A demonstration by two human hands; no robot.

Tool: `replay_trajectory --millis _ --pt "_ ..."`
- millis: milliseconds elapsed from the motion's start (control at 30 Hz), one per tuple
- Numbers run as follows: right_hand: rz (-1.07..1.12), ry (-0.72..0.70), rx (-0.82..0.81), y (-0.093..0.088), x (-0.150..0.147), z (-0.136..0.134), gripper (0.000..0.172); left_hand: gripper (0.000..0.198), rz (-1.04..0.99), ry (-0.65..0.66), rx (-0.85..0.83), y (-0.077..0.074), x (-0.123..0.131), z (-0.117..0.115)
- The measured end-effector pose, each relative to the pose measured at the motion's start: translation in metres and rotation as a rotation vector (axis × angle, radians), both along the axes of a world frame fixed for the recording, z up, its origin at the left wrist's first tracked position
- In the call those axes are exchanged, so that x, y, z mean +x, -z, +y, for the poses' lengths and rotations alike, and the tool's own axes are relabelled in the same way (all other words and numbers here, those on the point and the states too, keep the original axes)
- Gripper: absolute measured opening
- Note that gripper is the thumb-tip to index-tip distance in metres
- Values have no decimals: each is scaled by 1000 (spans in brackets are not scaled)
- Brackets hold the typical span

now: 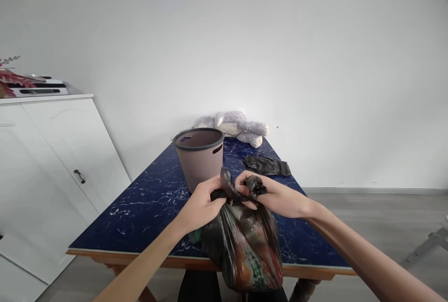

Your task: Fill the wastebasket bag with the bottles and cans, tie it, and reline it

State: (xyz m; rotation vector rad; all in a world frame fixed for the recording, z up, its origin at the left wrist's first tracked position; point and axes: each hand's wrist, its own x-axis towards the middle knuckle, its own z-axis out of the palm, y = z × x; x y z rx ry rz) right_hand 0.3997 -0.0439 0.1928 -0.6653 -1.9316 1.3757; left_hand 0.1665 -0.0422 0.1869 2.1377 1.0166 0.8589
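Here, pinching twisted top of black bag (247, 250) between left hand (200, 206) and right hand (278, 198) | held at table (140, 213)'s near edge, right of bin (201, 164) | best to tug evenly, sparing thin plastic

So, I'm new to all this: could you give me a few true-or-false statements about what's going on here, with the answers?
1. The left hand and the right hand both hold the black bag near its top. True.
2. The bin is tipped over on its side. False: it stands upright on the blue table.
3. A bundle of black plastic lies to the right of the bin. True.
4. The plush toy lies on the floor. False: it lies at the table's far end.
5. Something coloured shows through the bag's thin plastic. True.
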Motion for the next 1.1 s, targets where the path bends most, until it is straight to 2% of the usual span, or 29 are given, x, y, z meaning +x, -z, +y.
replay_trajectory --millis 100,233,333,367,500,567,733,833,900,967,1033,1100 --pt "38 21 -48 3 -3 -1 20 22 -28 22 -48 0 1 1" --pt "-32 18 101 4 -4 0 35 18 31 -35 -29 2 -1 6" --pt "-89 50 161 3 -3 0 22 15 37 -15 -88 1 -3 8" --pt "-126 67 206 3 -2 0 21 13 29 -8 -112 1 -3 9" --pt "-255 189 477 10 0 3 47 11 19 -16 -110 -1 -1 9" --pt "-318 298 607 19 -1 6 53 10 19 -26 -78 0 1 7" --pt "-514 670 1070 40 -7 10 46 10 108 -82 -31 1 6 0" --pt "-520 770 1249 43 -14 9 32 12 173 -91 40 2 6 -3" --pt "-509 805 1315 42 -17 9 28 19 183 -91 67 2 5 -3" --pt "-504 817 1334 42 -20 9 28 41 140 -70 7 2 3 -2" --pt "-506 817 1327 43 -21 9 29 54 20 -36 -95 1 2 1" --pt "-503 815 1317 44 -22 7 30 54 -131 -15 -168 -1 4 5"
